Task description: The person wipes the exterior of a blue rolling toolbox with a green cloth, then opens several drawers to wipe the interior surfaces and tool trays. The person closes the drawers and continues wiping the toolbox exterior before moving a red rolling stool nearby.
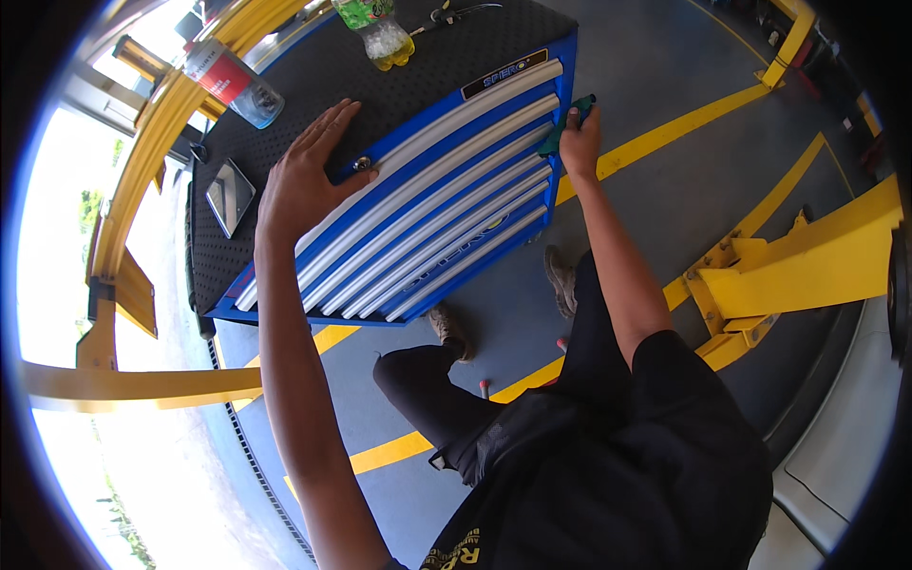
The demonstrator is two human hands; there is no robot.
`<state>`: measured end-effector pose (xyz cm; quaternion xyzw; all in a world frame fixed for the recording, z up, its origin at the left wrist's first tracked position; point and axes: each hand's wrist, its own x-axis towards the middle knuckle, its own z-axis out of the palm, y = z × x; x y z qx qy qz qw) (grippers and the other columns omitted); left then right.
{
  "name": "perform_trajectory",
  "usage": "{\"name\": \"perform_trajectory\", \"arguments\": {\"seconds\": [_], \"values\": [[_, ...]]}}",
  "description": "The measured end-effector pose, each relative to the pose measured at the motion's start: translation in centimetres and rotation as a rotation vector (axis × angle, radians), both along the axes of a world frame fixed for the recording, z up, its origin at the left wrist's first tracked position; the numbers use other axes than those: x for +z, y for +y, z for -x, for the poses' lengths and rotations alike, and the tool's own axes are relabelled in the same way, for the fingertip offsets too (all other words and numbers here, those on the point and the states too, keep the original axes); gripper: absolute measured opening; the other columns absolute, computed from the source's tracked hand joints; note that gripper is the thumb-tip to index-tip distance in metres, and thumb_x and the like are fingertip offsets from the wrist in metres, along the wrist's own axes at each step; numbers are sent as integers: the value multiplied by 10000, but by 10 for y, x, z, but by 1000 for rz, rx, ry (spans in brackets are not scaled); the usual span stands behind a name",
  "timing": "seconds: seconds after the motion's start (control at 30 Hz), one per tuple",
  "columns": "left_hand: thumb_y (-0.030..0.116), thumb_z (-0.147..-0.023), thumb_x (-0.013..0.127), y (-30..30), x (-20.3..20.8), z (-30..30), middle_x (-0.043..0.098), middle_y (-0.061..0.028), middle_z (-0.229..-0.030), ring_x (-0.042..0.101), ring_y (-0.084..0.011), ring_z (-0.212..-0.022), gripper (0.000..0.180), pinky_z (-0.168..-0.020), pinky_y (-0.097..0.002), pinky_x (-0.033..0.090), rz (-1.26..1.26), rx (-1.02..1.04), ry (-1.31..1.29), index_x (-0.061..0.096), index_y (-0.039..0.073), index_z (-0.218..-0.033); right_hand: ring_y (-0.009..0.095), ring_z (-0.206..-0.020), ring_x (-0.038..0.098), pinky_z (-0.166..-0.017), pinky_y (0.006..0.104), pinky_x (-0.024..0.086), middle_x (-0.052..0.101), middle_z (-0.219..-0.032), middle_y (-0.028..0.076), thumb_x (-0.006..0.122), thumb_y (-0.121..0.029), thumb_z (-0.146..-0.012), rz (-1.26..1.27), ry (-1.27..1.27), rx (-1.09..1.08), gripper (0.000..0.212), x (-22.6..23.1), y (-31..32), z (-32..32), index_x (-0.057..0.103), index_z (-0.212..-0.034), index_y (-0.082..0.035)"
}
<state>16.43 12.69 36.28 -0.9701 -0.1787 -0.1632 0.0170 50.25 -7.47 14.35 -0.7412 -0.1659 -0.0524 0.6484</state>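
Note:
A blue tool cabinet [380, 176] with several silver drawer fronts stands before me, its top covered by a black textured mat [275, 142]. My left hand [309, 171] lies on its upper front edge, fingers stretched out flat and thumb apart, beside a small round lock [361, 163]. At the cabinet's right side, my right hand [580, 144] is closed around a dark green object [551, 142] with a blackish end. The fingers hide most of it, so its kind is unclear.
On the mat are a bottle with a red and white label [233, 81], a drink bottle holding yellow liquid [380, 43], a phone [230, 198] and a metal hand tool [446, 14]. Yellow lift arms [807, 261] flank me. Yellow lines [684, 123] cross the grey floor.

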Motion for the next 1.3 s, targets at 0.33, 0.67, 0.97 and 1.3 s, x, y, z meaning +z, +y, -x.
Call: {"name": "perform_trajectory", "arguments": {"seconds": [0.33, 0.67, 0.97, 1.3], "values": [[502, -833, 923, 2, -4, 0, 558, -46, -1663, 564, -318, -1502, 923, -1242, -555, 479, -19, -31, -31, 524, 321, -1645, 492, -1083, 726, -894, 539, 554, 727, -1179, 269, 481, -240, -1186, -135, -270, -34, 366, 44, 24, 24, 434, -1456, 1], [596, -831, 900, 18, -18, 7, 580, -51, -1642, 579, -325, -1489, 918, -1219, -572, 498, -9, -34, -79, 542, 325, -1632, 549, -1072, 694, -923, 589, 533, 716, -1181, 310, 509, -235, -1163, 102, -53, -48, 408, -23, 6, 28, 475, -1473, 27], [450, -849, 894, -3, 2, 2, 563, -138, -1643, 546, -352, -1508, 908, -1266, -494, 444, 0, -66, -32, 524, 191, -1637, 590, -919, 694, -771, 627, 549, 728, -972, 355, 523, -215, -1152, 229, -75, 25, 507, -134, 44, 125, 352, -1553, 44], [363, -845, 900, -15, 17, 7, 570, -200, -1622, 536, -370, -1510, 868, -1280, -455, 426, 76, -93, -73, 559, 95, -1597, 436, -900, 743, -710, 550, 568, 710, -1244, 242, 560, -217, -1127, 357, 354, -276, 382, -297, 1, 85, 527, -1443, -5]]}}
